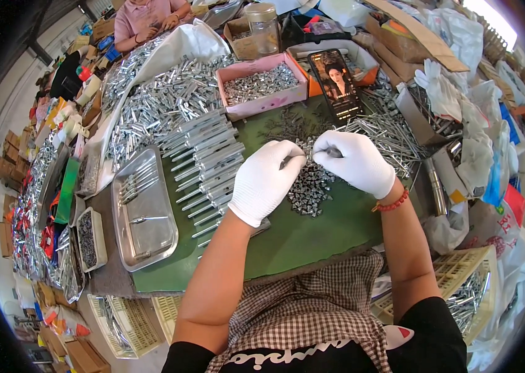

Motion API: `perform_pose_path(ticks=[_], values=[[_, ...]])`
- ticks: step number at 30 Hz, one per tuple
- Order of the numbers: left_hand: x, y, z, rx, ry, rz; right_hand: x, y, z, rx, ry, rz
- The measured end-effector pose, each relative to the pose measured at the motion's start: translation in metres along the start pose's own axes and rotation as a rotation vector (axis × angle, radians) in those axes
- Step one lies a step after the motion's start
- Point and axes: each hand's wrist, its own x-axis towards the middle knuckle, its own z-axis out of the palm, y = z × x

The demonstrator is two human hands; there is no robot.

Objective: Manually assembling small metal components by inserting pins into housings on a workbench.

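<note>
Both of my hands wear white gloves and hover over a pile of small dark metal pieces (pixel 309 193) on the green mat (pixel 343 227). My left hand (pixel 269 180) is closed, with thumb and fingertips pinched together. My right hand (pixel 357 160) pinches too, close by on the right. Whatever sits in either pinch is too small or hidden to name. Left of the pile, silver metal tubes with thin rods (pixel 203 171) lie in a slanting row. Beyond them spreads a heap of silver metal tubes (pixel 175 93).
A metal tray (pixel 147 230) with several rod assemblies lies left. Farther back stand a pink box of small parts (pixel 262 81) and a propped phone (pixel 337 87). Loose rods (pixel 390 137) lie right; plastic crates (pixel 461 270) flank me below. Another person (pixel 150 18) sits across.
</note>
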Motion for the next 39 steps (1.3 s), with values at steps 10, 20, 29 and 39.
perform_pose_path(ticks=[10, 20, 29, 39], values=[[-0.004, 0.008, -0.004, 0.122, -0.236, -0.044, 0.000, 0.001, -0.006, 0.085, -0.005, 0.076], [-0.004, 0.000, 0.014, 0.057, 0.030, 0.110, 0.001, 0.000, -0.007, 0.095, -0.049, 0.129], [0.002, -0.008, 0.028, 0.428, 0.034, 0.313, 0.001, 0.016, 0.005, -0.567, 0.062, -0.044], [-0.006, -0.002, 0.019, 0.406, -0.125, 0.253, 0.000, 0.007, -0.003, -0.340, -0.032, -0.129]])
